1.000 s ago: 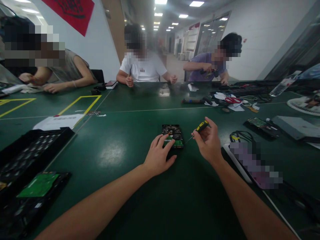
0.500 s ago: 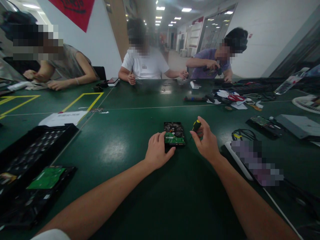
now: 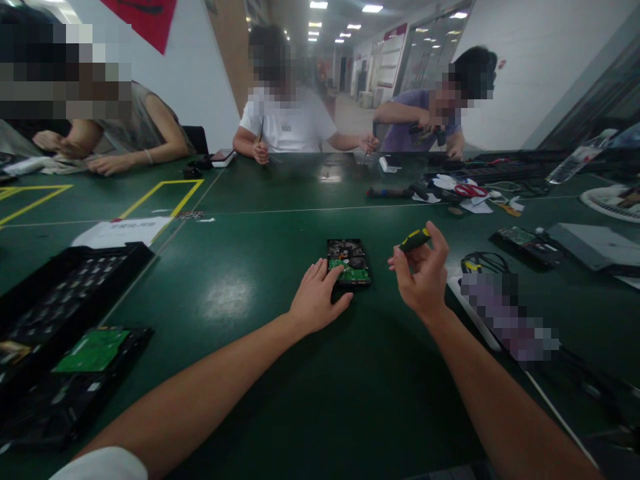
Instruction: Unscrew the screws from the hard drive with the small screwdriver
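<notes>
A black hard drive [image 3: 349, 261] with a green circuit board lies on the green table [image 3: 260, 267] in front of me. My left hand [image 3: 317, 299] rests at its near left corner, fingers curled against its edge. To the right of the drive, my right hand [image 3: 424, 275] is raised off the table and closed around a small screwdriver [image 3: 415, 240] with a yellow and black handle. Its tip is hidden behind my fingers.
Black trays [image 3: 60, 313] stand at the left, one holding a drive with a green board [image 3: 93, 349]. Cables [image 3: 480, 262], another drive [image 3: 520, 240], a grey box [image 3: 590, 245] and scissors [image 3: 467, 190] lie to the right. Three people work at the far side.
My right hand has lifted and turned the screwdriver, moving it slightly right, away from the drive. My left hand stays at the drive's corner.
</notes>
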A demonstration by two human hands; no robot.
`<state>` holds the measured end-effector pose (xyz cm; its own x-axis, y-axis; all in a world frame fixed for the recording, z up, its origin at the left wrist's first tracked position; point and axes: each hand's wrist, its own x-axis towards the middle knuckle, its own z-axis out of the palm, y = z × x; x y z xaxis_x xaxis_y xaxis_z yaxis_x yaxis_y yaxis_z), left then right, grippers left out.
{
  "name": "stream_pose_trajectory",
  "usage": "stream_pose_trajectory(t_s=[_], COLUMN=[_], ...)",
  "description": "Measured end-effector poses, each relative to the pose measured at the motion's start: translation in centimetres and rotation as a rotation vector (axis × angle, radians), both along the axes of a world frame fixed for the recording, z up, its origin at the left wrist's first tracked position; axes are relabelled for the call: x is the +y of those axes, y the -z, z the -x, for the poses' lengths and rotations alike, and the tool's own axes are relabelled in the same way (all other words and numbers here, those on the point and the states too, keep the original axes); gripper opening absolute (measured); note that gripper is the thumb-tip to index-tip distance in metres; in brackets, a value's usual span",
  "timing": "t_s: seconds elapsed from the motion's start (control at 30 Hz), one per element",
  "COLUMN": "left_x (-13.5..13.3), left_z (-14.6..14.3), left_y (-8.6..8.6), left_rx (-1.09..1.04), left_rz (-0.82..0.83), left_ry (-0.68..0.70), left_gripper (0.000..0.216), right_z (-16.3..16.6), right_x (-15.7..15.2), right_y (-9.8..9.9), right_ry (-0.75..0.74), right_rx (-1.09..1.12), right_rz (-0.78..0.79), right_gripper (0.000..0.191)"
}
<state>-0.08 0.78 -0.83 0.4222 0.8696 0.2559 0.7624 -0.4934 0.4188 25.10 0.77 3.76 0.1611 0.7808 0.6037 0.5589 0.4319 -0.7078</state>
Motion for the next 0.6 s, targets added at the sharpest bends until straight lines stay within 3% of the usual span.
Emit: stream_pose_trajectory(t_s=[0.6], left_x=[-0.12], left_z=[-0.12], left_y=[-0.11], left_rx=[0.016], left_rz=[-0.023], left_ry=[0.029], left_gripper=[0.065], right_z=[0.47], right_x=[-0.25], right_y=[0.65], right_ry=[-0.049], right_rx=[-0.06], right_rz=[0.067], right_gripper=[0.081])
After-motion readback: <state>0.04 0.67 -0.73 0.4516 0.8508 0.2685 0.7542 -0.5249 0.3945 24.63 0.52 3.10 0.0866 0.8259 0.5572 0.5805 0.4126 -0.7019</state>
